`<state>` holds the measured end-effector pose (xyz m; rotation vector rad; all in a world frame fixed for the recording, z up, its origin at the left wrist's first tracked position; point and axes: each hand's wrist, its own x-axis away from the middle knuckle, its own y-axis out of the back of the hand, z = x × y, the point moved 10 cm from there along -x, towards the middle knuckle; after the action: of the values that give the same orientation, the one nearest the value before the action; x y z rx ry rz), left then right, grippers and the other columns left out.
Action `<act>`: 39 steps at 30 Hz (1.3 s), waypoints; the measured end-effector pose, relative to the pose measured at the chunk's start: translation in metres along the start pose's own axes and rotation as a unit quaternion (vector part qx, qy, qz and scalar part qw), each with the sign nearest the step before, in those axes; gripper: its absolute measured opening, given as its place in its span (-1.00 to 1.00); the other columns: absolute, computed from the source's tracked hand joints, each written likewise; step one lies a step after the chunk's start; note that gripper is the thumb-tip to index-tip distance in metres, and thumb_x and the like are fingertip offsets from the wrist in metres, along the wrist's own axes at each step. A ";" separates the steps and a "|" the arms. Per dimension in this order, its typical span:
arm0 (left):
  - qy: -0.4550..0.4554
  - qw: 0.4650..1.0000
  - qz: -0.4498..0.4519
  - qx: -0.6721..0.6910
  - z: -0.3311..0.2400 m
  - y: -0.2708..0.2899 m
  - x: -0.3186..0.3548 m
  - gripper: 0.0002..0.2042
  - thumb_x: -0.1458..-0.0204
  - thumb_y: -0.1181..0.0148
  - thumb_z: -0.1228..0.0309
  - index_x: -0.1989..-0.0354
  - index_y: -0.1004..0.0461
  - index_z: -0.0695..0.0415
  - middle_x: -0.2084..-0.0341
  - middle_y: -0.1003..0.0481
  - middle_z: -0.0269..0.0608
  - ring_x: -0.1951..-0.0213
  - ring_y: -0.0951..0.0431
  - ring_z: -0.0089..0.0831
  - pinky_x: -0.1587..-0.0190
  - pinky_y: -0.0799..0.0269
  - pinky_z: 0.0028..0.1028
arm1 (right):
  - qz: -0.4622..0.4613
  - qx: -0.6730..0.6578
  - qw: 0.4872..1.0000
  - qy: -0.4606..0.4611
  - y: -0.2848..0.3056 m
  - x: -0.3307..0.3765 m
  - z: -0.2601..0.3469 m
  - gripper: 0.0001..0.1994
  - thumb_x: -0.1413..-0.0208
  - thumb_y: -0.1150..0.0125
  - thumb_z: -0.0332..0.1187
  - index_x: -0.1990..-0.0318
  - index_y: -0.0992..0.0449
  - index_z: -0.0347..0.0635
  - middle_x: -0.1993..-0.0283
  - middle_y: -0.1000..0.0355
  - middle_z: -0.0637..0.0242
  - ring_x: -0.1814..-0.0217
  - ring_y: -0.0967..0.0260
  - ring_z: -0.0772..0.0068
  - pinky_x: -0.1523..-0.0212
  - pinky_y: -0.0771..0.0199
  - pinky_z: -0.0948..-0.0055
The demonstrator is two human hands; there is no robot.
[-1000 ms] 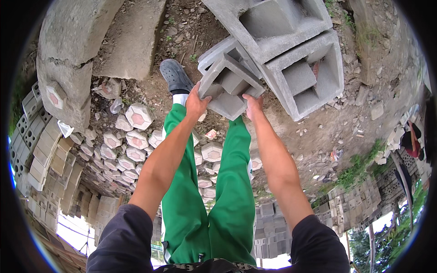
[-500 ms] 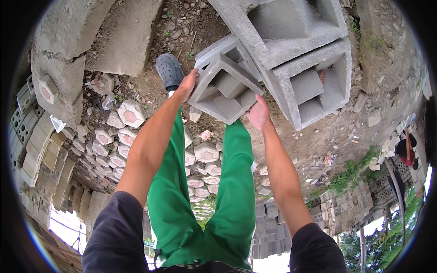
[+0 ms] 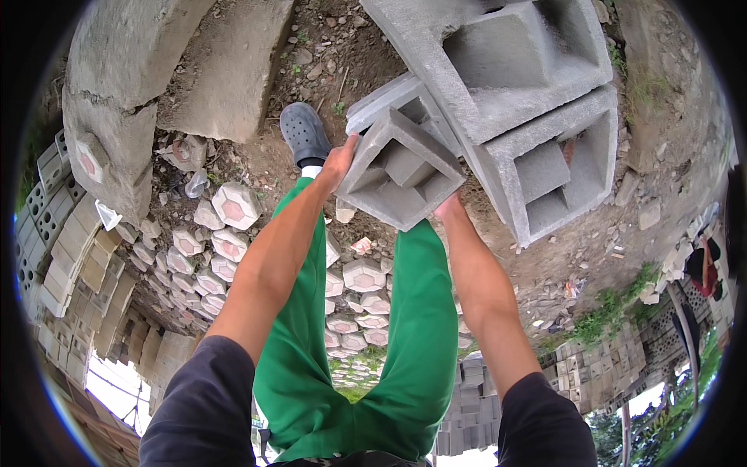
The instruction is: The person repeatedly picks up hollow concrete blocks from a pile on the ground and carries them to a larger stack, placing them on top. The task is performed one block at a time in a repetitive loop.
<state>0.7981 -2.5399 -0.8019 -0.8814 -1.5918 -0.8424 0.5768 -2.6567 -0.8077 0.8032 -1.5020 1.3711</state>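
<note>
Left hand (image 3: pixel 337 167) gripping concrete block (image 3: pixel 406 165), right hand (image 3: pixel 449 205) partly behind

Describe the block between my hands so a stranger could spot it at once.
Find the two big hollow blocks at upper right. Left of them, by the green trousers, is the grey block. Unlike its neighbours, it sits between the left hand and partly hidden right hand.

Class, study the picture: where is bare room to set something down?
The mostly bare grey concrete slab, between the cracked concrete mass and a dirt strip; pebbly brown ground between the right forearm, grouped grey hollow concrete blocks and green weeds. Crowded: the pinkish-white hexagonal pavers, and around the grey hollow block between left hand and right hand.
</note>
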 end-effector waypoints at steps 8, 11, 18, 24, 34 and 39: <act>-0.037 0.999 -0.019 0.018 0.010 0.006 0.044 -0.22 -0.07 0.18 -0.25 -0.02 -0.43 0.36 0.06 -0.47 0.14 0.00 -0.44 -0.17 -0.08 -0.24 -0.33 | 0.016 -0.035 0.999 0.011 -0.029 0.034 -0.003 -0.45 -0.23 0.23 0.04 -0.26 -0.19 -0.05 -0.29 -0.17 0.21 -0.30 -0.13 0.14 -0.26 -0.18 0.03; -0.058 0.997 -0.042 -0.005 0.015 0.005 0.089 -0.24 -0.10 0.19 -0.23 0.00 -0.44 0.36 0.07 -0.47 0.10 0.02 -0.43 -0.20 -0.08 -0.24 -0.34 | 0.009 -0.031 0.999 0.008 -0.029 0.075 -0.003 -0.44 -0.24 0.33 0.03 -0.27 -0.17 -0.07 -0.31 -0.15 0.18 -0.32 -0.11 0.15 -0.27 -0.17 0.04; -0.196 0.979 -0.010 -0.058 -0.032 0.046 0.348 -0.37 -0.25 0.34 -0.08 -0.02 -0.41 0.30 0.07 -0.46 -0.01 0.01 -0.39 -0.24 -0.11 -0.20 -0.34 | -0.041 0.018 0.997 0.058 -0.131 0.307 -0.005 -0.41 -0.23 0.20 0.10 -0.23 -0.25 -0.14 -0.24 -0.25 0.21 -0.27 -0.18 0.25 -0.30 -0.13 0.23; -0.156 0.946 0.207 0.194 -0.077 0.027 0.432 -0.33 -0.22 0.36 -0.14 -0.24 -0.22 0.20 -0.16 -0.28 -0.09 -0.14 -0.30 -0.28 -0.22 -0.14 -0.32 | 0.031 -0.003 0.994 0.109 -0.179 0.403 -0.021 -0.12 -0.06 0.29 0.42 -0.29 -0.19 -0.17 -0.30 -0.18 0.21 -0.35 -0.08 0.25 -0.35 0.02 0.26; -0.270 0.913 0.289 -0.101 -0.182 0.015 0.550 -0.31 -0.24 0.42 -0.12 -0.19 -0.30 0.27 -0.09 -0.37 -0.17 -0.07 -0.34 -0.39 -0.16 -0.19 -0.39 | 0.052 -0.060 0.954 0.288 -0.235 0.573 0.011 -0.13 -0.11 0.40 0.41 -0.30 -0.17 -0.17 -0.36 -0.10 0.24 -0.40 0.04 0.30 -0.38 0.15 0.34; -0.375 0.811 0.341 -0.292 -0.218 -0.065 0.599 -0.34 -0.25 0.44 -0.11 -0.21 -0.27 0.22 -0.09 -0.38 -0.18 -0.07 -0.35 -0.40 -0.16 -0.21 -0.42 | 0.044 -0.159 0.918 0.362 -0.225 0.655 0.020 -0.14 -0.12 0.42 0.40 -0.30 -0.17 -0.16 -0.34 -0.13 0.25 -0.38 0.00 0.29 -0.37 0.10 0.32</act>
<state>0.7534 -2.6926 -0.1809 -2.2893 -1.4407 -0.4492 0.5390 -2.6391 -0.1157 -0.0045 -1.1183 1.2455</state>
